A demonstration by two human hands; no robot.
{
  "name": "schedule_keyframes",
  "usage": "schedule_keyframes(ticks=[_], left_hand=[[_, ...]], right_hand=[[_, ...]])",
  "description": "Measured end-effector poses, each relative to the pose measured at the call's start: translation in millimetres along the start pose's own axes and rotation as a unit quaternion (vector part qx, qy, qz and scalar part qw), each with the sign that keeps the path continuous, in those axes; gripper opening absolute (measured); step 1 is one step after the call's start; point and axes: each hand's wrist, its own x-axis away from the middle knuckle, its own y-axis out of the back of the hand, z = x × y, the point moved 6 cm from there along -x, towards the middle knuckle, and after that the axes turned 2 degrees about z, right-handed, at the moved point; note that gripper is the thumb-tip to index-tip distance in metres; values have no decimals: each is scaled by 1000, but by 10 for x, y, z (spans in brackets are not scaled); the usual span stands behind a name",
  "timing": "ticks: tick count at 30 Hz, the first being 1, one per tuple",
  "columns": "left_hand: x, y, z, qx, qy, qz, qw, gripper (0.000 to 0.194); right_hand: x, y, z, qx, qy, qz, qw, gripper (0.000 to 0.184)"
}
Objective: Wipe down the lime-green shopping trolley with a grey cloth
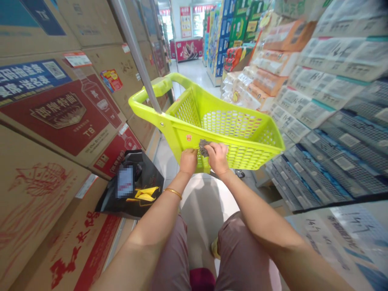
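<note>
A lime-green rolling shopping basket (254,139) stands tilted in front of me, its grey metal pull handle (136,52) rising to the upper left. Bunched in my right hand (218,158) is a grey scouring pad (203,148), which lies against the basket's near side. Closed fingers show on my left hand (188,161), right beside the pad and against the same wall. What those fingers grip, if anything, is hidden. A small orange sticker (188,138) sits on the wall just above that hand.
Stacked cartons (69,113) wall the left side, with a black bag (133,182) at their foot. Wrapped packs (321,89) are piled along the right. Between them a tiled aisle (194,72) leads away to a pink chest (186,49).
</note>
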Motion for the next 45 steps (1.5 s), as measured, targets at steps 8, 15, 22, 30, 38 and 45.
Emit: schedule_keyframes(ticks=[8, 15, 22, 30, 38, 45], left_hand=[[37, 1, -46, -27, 4, -5, 1000, 26], [33, -40, 11, -26, -31, -41, 998, 32], [45, -72, 27, -7, -20, -50, 999, 34], [46, -98, 28, -10, -17, -63, 998, 30], [41, -94, 45, 5, -15, -70, 997, 29], [67, -88, 44, 1, -30, -135, 990, 30]], right_hand=[[101, -185, 23, -15, 52, 43, 998, 33], [490, -482, 21, 8, 123, 176, 977, 31], [429, -436, 35, 10, 123, 153, 980, 31], [-48, -65, 38, -14, 14, 9, 1000, 33], [160, -288, 77, 7, 77, 17, 997, 31], [517, -614, 107, 29, 128, 135, 982, 29]])
